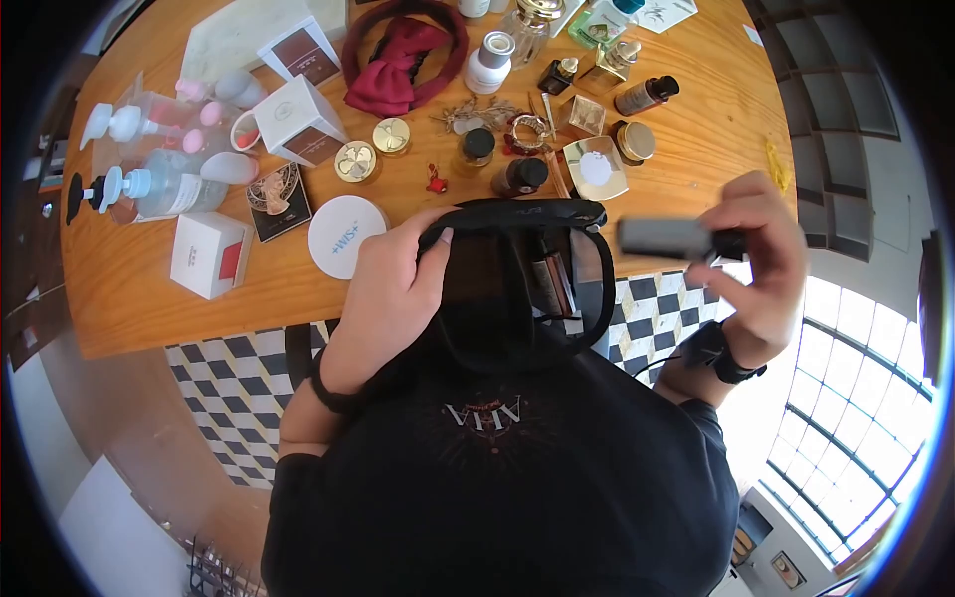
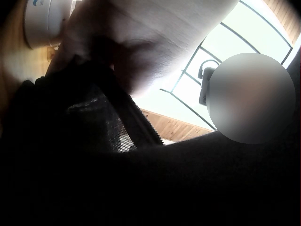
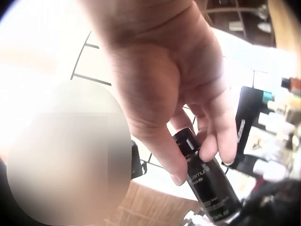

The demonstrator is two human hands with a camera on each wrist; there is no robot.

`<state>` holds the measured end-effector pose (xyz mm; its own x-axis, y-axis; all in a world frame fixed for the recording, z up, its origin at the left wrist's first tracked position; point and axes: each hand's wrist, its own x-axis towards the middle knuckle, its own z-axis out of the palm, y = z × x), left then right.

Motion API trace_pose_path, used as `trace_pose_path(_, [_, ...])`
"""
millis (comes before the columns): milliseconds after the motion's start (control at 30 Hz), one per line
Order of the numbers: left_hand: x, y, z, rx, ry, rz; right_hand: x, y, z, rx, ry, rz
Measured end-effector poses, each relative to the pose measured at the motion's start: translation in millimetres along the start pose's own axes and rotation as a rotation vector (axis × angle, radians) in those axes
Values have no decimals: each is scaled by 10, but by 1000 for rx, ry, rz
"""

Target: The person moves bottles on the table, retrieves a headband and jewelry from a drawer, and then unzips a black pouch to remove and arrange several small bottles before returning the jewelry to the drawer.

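My left hand point(image 1: 390, 279) grips the near-left rim of an unzipped black pouch point(image 1: 477, 216), held at the table's front edge. Mesh and a zipper edge point(image 2: 143, 125) show dark in the left wrist view. Inside the pouch lies a slim dark bottle with a brownish label point(image 1: 550, 284). Off to the pouch's right, my right hand point(image 1: 764, 254) pinches a small dark bottle point(image 3: 211, 188) by its black cap, thumb on one side and fingers on the other. White print runs along this bottle, which lies nearly level in the head view.
Beyond the pouch stand dark-capped small jars point(image 1: 520, 177), a white-filled dish point(image 1: 595, 167) and perfume bottles point(image 1: 609, 68). On the left are a round white case point(image 1: 345, 236), boxes point(image 1: 211, 254) and pump bottles point(image 1: 169, 189). A burgundy bow headband point(image 1: 398, 65) lies farther back.
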<state>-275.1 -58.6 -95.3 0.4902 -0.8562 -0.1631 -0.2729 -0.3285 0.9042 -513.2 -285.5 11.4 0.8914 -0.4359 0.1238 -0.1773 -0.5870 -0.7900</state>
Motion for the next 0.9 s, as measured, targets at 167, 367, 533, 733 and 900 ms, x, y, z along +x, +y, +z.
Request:
trace_pose_path(167, [4, -63, 26, -21, 23, 56, 24, 327, 118, -291, 260, 244])
trace_pose_path(367, [-4, -94, 47, -34, 42, 76, 127, 613, 433, -378, 133, 330])
trace_pose_path(533, [-14, -103, 48, -42, 34, 49, 132, 311, 428, -469, 255, 174])
trace_pose_path(733, [-1, -22, 3, 37, 8, 27, 40, -72, 586, -14, -114, 49])
trace_pose_path(900, [-4, -22, 10, 17, 6, 24, 174, -50, 1124, -733, -471, 99])
